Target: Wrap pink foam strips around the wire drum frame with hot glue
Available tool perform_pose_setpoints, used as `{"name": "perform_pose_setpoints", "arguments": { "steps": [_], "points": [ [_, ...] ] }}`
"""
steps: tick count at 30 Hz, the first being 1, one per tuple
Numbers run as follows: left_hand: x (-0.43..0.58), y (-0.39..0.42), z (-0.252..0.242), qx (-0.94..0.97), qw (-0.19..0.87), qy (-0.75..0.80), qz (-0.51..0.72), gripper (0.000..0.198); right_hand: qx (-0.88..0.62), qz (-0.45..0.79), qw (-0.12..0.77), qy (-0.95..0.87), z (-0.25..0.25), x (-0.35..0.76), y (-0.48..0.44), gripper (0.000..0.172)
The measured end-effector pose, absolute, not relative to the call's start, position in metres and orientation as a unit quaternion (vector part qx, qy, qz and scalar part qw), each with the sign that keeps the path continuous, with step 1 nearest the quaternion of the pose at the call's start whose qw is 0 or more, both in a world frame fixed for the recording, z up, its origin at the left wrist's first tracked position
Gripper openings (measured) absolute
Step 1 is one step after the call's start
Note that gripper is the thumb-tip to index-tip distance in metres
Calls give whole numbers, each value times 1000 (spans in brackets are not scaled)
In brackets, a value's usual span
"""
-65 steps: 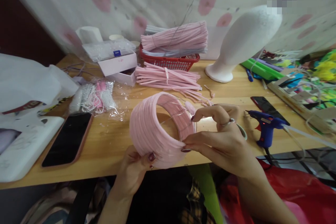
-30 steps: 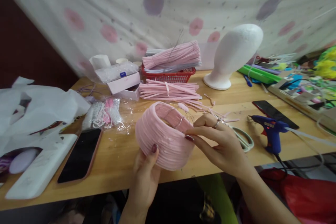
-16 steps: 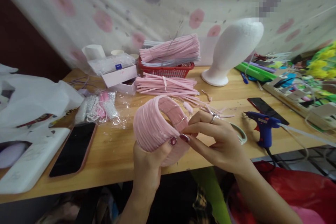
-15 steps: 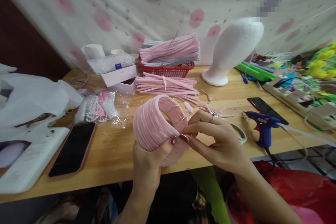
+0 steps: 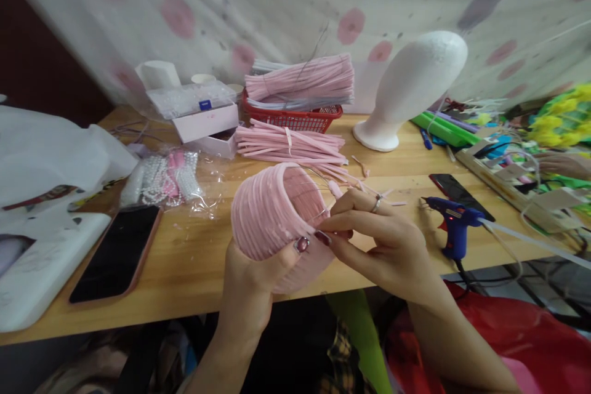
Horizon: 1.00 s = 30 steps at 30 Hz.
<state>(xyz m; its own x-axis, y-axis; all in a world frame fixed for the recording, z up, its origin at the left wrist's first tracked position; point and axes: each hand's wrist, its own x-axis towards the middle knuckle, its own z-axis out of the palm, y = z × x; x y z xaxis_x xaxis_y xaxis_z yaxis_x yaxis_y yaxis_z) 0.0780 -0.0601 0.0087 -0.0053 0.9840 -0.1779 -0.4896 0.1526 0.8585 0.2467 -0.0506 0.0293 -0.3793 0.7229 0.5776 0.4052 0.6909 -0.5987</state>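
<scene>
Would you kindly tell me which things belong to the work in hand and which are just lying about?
In hand: pink ring, left hand, right hand, pink strips.
Lying about: pink-cased phone, glue gun, foam head, red basket, beads.

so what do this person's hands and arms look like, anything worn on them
The left hand and the right hand both have nails painted a dark red. A thin silver-coloured ring sits on a finger of the right hand. No sleeve, watch or bracelet is in view.
</scene>
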Motion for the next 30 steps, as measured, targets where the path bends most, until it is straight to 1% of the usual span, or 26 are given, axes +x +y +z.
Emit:
{"name": "perform_pose_setpoints", "arguments": {
  "steps": [13,18,23,30],
  "points": [
    [78,-62,11,281,624,434,586,47,-341,111,387,-850,36,246,-56,20],
    [77,-60,11,269,627,426,594,50,-343,103,376,-855,37,247,-56,23],
    [76,-59,10,263,635,427,588,52,-343,86,338,-872,38,246,-60,28],
    [76,-61,5,236,630,446,590,55,-376,-25,315,-871,38,236,-69,14]
  ]
}}
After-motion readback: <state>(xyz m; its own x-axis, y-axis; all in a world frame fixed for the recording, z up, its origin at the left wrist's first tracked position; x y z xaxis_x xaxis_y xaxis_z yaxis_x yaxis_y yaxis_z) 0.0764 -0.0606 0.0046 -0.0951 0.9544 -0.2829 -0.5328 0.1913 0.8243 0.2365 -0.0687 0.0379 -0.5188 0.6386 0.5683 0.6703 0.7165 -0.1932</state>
